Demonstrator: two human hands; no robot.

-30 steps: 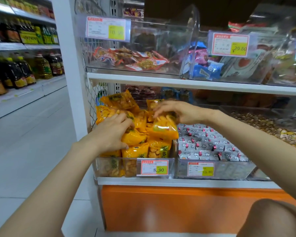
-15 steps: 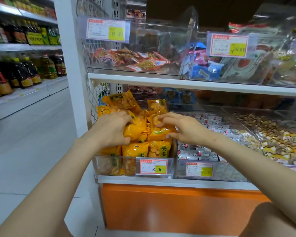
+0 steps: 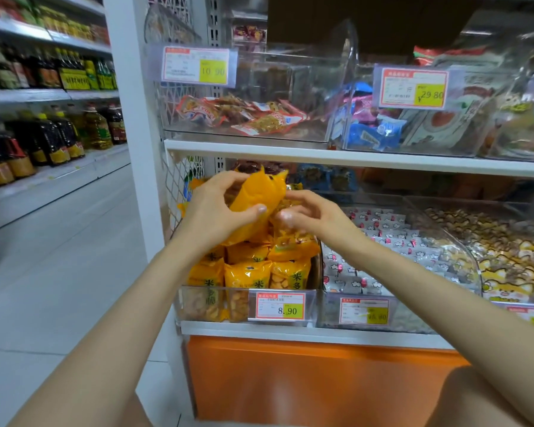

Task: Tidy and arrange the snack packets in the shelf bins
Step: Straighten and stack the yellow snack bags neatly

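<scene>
**Q:** Which surfaces carry the goods?
**A:** Two white shelves: the lower shelf (image 3: 290,329) at 6 o'clock and the upper shelf (image 3: 336,154) at 1 o'clock.

**Q:** What stands directly on each?
**A:** Lower shelf: three clear bins side by side. The left bin (image 3: 198,306) holds yellow packets (image 3: 247,278), the middle bin (image 3: 329,309) white packets (image 3: 383,229), and the right bin (image 3: 518,309), at 3 o'clock, cat-printed packets (image 3: 512,272). Upper shelf: one clear bin (image 3: 290,75) with red packets (image 3: 244,114), and beside it another (image 3: 475,118) with blue packets (image 3: 370,134).

**Q:** And beneath?
**A:** An orange panel (image 3: 321,380) under the lower shelf, with pale floor (image 3: 59,288) at 8 o'clock
</scene>
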